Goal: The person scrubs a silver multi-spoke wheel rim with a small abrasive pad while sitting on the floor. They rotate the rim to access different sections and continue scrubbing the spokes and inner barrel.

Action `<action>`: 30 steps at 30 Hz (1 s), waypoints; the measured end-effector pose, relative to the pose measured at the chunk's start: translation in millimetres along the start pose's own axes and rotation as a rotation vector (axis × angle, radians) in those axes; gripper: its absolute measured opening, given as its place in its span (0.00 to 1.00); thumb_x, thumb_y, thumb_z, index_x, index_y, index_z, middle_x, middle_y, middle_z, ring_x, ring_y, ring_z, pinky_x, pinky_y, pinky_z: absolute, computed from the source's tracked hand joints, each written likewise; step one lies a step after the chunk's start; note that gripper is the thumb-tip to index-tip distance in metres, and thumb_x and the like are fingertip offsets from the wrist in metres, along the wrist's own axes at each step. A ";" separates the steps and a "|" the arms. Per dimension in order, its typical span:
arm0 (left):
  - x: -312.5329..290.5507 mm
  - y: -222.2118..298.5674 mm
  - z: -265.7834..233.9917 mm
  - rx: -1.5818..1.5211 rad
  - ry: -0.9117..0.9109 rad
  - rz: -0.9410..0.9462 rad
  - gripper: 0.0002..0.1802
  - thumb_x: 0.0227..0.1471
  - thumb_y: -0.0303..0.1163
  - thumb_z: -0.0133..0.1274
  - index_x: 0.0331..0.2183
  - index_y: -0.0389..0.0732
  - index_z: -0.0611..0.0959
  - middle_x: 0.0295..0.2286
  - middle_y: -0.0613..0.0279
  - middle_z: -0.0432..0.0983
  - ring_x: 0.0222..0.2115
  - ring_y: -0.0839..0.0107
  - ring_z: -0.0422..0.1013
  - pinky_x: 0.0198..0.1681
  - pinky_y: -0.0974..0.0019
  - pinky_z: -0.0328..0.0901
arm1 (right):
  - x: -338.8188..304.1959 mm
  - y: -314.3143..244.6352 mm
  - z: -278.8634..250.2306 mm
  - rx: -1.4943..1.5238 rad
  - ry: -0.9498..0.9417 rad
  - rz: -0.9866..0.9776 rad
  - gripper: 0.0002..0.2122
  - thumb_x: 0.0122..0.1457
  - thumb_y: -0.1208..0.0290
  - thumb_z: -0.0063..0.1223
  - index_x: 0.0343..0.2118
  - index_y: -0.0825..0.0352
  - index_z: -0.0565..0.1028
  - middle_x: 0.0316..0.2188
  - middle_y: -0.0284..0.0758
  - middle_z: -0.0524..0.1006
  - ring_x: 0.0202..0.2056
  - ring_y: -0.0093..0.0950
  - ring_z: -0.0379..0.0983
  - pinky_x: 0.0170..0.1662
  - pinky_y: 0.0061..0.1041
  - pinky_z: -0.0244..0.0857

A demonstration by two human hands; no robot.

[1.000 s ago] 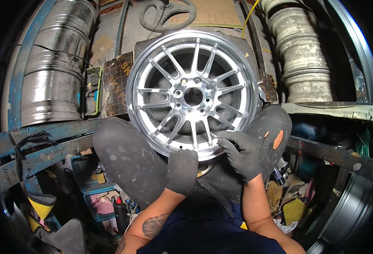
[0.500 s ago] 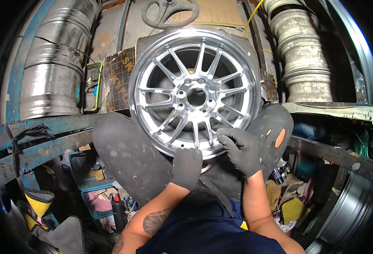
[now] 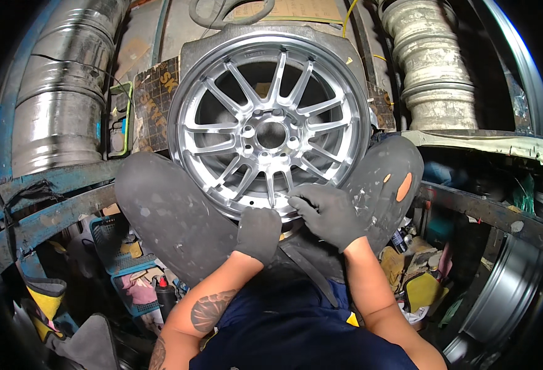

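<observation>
A silver multi-spoke wheel rim (image 3: 265,158) lies face up at my lap, between my spread knees. My left hand (image 3: 259,235), in a dark grey glove, is closed at the rim's near edge, its knuckles up and fingers curled over the lip. To its right, my gloved right hand (image 3: 326,214) hovers over the lower spokes with thumb and forefinger pinched together. Whatever sits in that pinch is too small or hidden to make out. Dark openings show between the spokes, and a round hole marks the centre.
Stacked shiny metal barrels (image 3: 58,132) stand at left, and a column of dull whitish rims (image 3: 438,105) at right. Blue metal bars (image 3: 49,188) flank my left knee. Below are blue baskets (image 3: 108,240), a black bottle with a red tip (image 3: 165,296), and another rim (image 3: 503,296).
The whole view has shifted, so the wheel appears farther left and slightly higher. My right hand has moved left and nearer the rim's front edge. My left hand keeps its place on the lip.
</observation>
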State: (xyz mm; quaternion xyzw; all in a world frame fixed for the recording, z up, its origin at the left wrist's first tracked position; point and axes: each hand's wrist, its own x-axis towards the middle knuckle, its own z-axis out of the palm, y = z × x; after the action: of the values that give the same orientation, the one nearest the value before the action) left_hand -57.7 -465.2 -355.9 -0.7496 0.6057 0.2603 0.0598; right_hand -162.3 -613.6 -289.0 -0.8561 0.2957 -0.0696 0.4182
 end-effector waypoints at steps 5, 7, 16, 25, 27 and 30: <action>-17.2 -35.8 -0.9 -0.259 -0.102 0.217 0.11 0.54 0.33 0.52 0.33 0.42 0.87 0.32 0.48 0.84 0.34 0.52 0.81 0.39 0.51 0.72 | 5.8 -3.3 4.9 0.059 -0.074 0.113 0.07 0.64 0.68 0.58 0.38 0.66 0.83 0.33 0.41 0.83 0.35 0.41 0.81 0.39 0.35 0.73; -21.0 -63.9 -65.3 -0.393 -0.123 0.191 0.14 0.56 0.33 0.49 0.37 0.39 0.87 0.33 0.45 0.83 0.36 0.45 0.80 0.45 0.45 0.73 | 8.7 -2.5 1.4 0.052 -0.089 0.158 0.08 0.64 0.66 0.58 0.38 0.65 0.82 0.33 0.41 0.83 0.35 0.41 0.81 0.39 0.35 0.73; 114.3 -169.0 -213.0 -0.214 0.836 -0.078 0.29 0.64 0.52 0.52 0.57 0.43 0.78 0.50 0.45 0.79 0.51 0.47 0.75 0.54 0.50 0.70 | -5.5 3.5 16.7 -0.272 -0.267 0.132 0.11 0.65 0.61 0.54 0.33 0.63 0.78 0.28 0.42 0.80 0.33 0.47 0.78 0.37 0.46 0.70; 145.5 -159.7 -193.5 -0.323 0.490 -0.235 0.30 0.63 0.56 0.52 0.55 0.45 0.76 0.46 0.44 0.80 0.51 0.43 0.75 0.53 0.43 0.69 | -24.8 -2.5 36.7 -0.513 -0.381 0.138 0.07 0.60 0.66 0.55 0.37 0.60 0.79 0.29 0.42 0.81 0.33 0.46 0.79 0.39 0.45 0.69; 140.8 -159.7 -195.1 -0.324 0.478 -0.232 0.29 0.63 0.55 0.52 0.53 0.42 0.76 0.46 0.41 0.80 0.50 0.44 0.76 0.53 0.44 0.69 | -21.9 -4.2 38.7 -0.518 -0.419 0.154 0.08 0.60 0.65 0.54 0.39 0.59 0.80 0.30 0.42 0.82 0.35 0.45 0.79 0.40 0.45 0.69; 150.6 -163.2 -193.7 -0.317 0.474 -0.212 0.28 0.64 0.54 0.51 0.52 0.39 0.77 0.43 0.38 0.81 0.49 0.44 0.77 0.54 0.45 0.69 | -18.7 -5.2 45.9 -0.531 -0.465 0.181 0.08 0.61 0.65 0.52 0.40 0.59 0.80 0.31 0.42 0.83 0.36 0.44 0.81 0.40 0.44 0.70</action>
State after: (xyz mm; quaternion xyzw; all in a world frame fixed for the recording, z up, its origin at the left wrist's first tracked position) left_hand 176.9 -633.3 -296.3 -0.8484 0.4730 0.1617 -0.1745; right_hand -158.4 -569.6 -312.1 -0.8981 0.2752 0.2433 0.2420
